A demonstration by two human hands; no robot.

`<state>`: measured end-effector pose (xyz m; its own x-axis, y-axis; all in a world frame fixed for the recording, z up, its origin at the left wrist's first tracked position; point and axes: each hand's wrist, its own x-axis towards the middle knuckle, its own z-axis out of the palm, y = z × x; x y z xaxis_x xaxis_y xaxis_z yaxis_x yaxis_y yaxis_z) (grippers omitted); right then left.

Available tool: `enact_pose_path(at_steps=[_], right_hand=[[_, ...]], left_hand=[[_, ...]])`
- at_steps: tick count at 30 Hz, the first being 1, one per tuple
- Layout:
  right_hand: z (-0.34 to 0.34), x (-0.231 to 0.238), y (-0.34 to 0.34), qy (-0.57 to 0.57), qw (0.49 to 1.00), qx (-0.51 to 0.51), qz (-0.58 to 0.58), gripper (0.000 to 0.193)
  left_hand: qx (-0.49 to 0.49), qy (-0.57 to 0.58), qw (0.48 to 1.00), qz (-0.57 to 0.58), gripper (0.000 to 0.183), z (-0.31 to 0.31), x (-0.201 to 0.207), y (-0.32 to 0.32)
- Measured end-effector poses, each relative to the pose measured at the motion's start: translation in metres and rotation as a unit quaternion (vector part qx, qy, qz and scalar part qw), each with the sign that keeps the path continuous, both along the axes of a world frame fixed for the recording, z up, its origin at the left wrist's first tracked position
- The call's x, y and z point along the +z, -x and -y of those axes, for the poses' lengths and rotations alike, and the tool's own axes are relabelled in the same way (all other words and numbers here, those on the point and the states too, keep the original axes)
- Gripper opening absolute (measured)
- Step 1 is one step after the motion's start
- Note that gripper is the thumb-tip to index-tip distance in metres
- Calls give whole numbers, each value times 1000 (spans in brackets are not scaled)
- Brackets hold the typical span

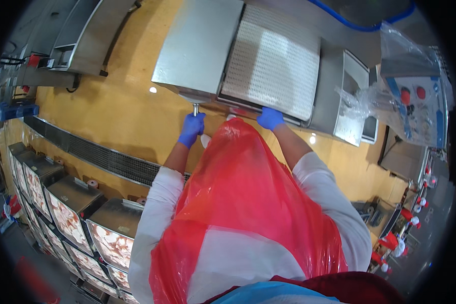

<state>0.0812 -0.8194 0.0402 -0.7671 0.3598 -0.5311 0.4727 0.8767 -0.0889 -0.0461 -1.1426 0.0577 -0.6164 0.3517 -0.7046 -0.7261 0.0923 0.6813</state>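
My left hand [191,129], in a blue glove, is closed round a short metal handle [196,108]. That handle sticks out from the front of a steel machine, below its smooth metal cover [200,45]. To the right of the cover lies a wide pale belt [273,63] with a regular pattern of small marks. My right hand [271,118], gloved in blue too, grips the dark front edge [243,105] of the belt's frame; its fingertips are hidden. A red plastic apron [248,172] covers my front between both arms.
Steel bins [111,240] filled with pale and reddish pieces, perhaps meat, stand in rows at lower left. A drain grate [101,157] crosses the yellow floor [121,119]. Clear plastic bags [415,109] hang at the right. Several people [390,243] work farther off at lower right.
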Motion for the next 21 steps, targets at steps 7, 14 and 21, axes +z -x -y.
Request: enact_pose_path(at_steps=[7,14,21], right_hand=[[-1,-6,7,-85,992,-4,-94,60],[1,8,4,2,1000,-31,3,52],[6,25,6,37,996,-47,73,67]], left_hand=[[23,115,991,-68,22,-18,-29,-6],[13,-133,980,146,32,-13,10,8],[-22,-44,991,122,34,1,12,17]])
